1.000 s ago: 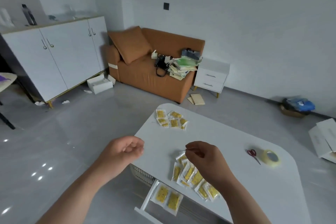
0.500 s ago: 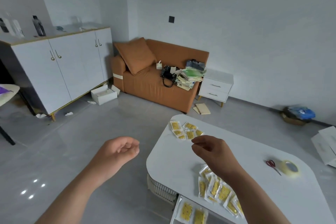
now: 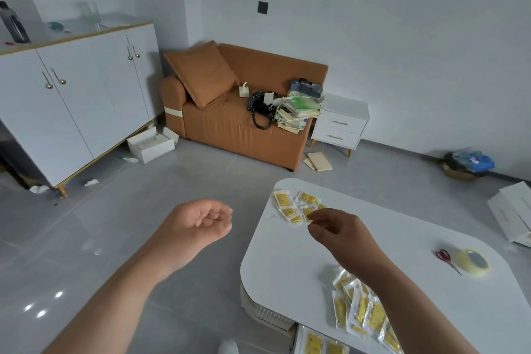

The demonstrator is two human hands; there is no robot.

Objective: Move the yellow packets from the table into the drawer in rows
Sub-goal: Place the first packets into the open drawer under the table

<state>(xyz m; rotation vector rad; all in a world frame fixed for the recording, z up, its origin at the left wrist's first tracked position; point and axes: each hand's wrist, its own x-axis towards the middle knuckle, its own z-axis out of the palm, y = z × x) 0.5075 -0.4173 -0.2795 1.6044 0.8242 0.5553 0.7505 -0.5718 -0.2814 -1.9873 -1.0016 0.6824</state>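
A white rounded table (image 3: 416, 236) carries two groups of yellow packets. The far cluster (image 3: 287, 204) lies spread near the table's far left edge. A larger overlapping pile (image 3: 359, 307) sits at the near edge, partly behind my right forearm. My right hand (image 3: 339, 233) reaches over the table with loosely curled fingers, its fingertips at the far cluster and no packet clearly held. My left hand (image 3: 198, 224) hangs over the floor left of the table, loosely curled and empty. Below the near edge the open drawer (image 3: 300, 336) shows two yellow packets (image 3: 314, 343) side by side.
Red scissors (image 3: 444, 256) and a roll of clear tape (image 3: 471, 263) lie on the table's right side. An orange sofa (image 3: 230, 123), a white nightstand (image 3: 340, 123) and a white cabinet (image 3: 71, 100) stand beyond open grey floor. White boxes (image 3: 514, 215) lie at the right.
My right hand has moved from above the near pile forward to the far cluster. My left hand stays left of the table. The view has shifted left.
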